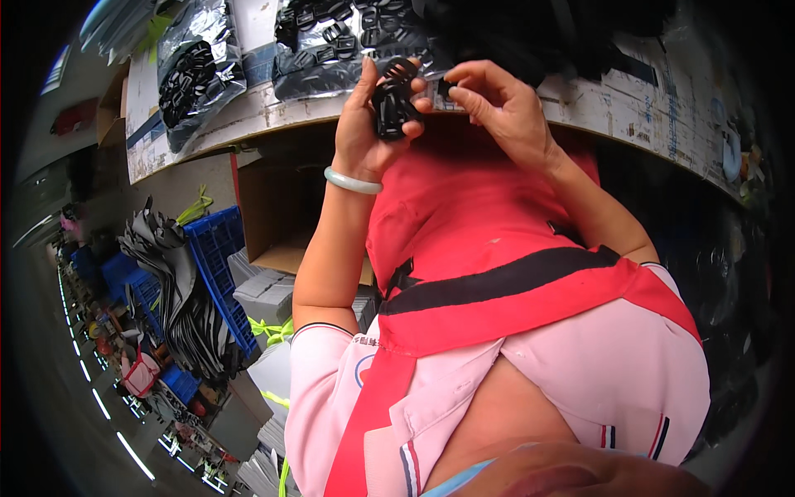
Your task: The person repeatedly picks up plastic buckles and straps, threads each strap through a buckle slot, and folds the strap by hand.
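My left hand (364, 124) grips a stack of black plastic buckles (395, 101) just above the counter (613, 108) edge. My right hand (501, 103) pinches one small black buckle piece (445, 87) beside the stack.

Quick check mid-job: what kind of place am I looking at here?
Probably a factory assembly bench. The left hand holds black plastic buckles, the right hand pinches a small black part, clear bags of buckles lie on the bench, and blue crates stand beside it.
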The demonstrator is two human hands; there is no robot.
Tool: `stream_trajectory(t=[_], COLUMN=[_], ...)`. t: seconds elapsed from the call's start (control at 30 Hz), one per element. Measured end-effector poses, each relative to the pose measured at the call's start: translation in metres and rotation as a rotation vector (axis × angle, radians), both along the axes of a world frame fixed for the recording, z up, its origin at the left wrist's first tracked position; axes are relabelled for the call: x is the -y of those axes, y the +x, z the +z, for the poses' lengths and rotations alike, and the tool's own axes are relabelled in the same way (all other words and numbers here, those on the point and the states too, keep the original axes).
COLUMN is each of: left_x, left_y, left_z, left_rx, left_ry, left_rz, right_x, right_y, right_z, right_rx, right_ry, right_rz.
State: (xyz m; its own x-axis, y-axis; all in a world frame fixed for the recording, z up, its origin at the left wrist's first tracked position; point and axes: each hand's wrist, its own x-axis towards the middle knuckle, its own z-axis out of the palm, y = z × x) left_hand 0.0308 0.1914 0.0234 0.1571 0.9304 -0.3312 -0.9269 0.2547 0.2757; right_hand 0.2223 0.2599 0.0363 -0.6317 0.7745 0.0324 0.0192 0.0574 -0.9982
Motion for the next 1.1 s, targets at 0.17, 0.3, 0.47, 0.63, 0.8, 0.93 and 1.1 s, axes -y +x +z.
stream_trajectory(t=[0.17,0.3,0.47,0.63,0.8,0.93,1.1], left_x=[0.04,0.059,0.076,0.073,0.072,0.075,0.071], left_y=[0.041,0.055,0.057,0.066,0.056,0.048,0.048], left_z=[-0.045,-0.057,-0.066,-0.064,-0.066,-0.072,-0.071], left_rx=[0.006,0.119,-0.125,-0.805,-0.562,-0.179,-0.265], left_ry=[-0.155,-0.169,-0.121,-0.076,-0.165,-0.195,-0.159], left_rz=[-0.108,-0.082,-0.035,-0.008,-0.092,-0.044,-0.028], right_x=[-0.006,0.008,0.016,0.036,0.026,-0.018,-0.044], right_y=[0.003,0.018,0.038,0.043,0.035,0.032,0.034], right_z=[-0.029,-0.036,-0.057,-0.074,-0.058,-0.044,-0.032], right_rx=[0.339,0.207,-0.028,-0.09,0.273,0.501,0.528], right_ry=[0.455,-0.159,-1.042,-1.229,-0.019,1.018,1.153], right_rz=[0.192,0.156,0.313,0.276,0.216,-0.1,-0.142])
